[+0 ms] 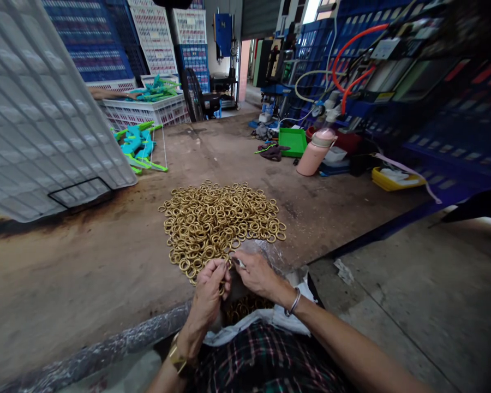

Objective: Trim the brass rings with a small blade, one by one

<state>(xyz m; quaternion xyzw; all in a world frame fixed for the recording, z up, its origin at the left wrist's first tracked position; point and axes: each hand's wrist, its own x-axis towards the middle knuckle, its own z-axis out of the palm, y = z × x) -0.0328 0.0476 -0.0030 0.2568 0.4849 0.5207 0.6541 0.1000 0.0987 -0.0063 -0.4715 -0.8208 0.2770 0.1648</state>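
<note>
A wide pile of gold-coloured rings lies on the brown table. At its near edge my left hand is closed, pinching a ring, with another ring hanging under its fingers. Close beside it on the right, my right hand is closed around a small tool whose pale tip shows near the fingers; the rest of it is hidden. Below both hands, an open white bag on the lap holds more rings, darker in the shade.
A large white crate stands at left, near blue-green plastic parts. Further back are a pink bottle, green tray, yellow tray and machine with orange hoses. Another person's arm reaches to a crate.
</note>
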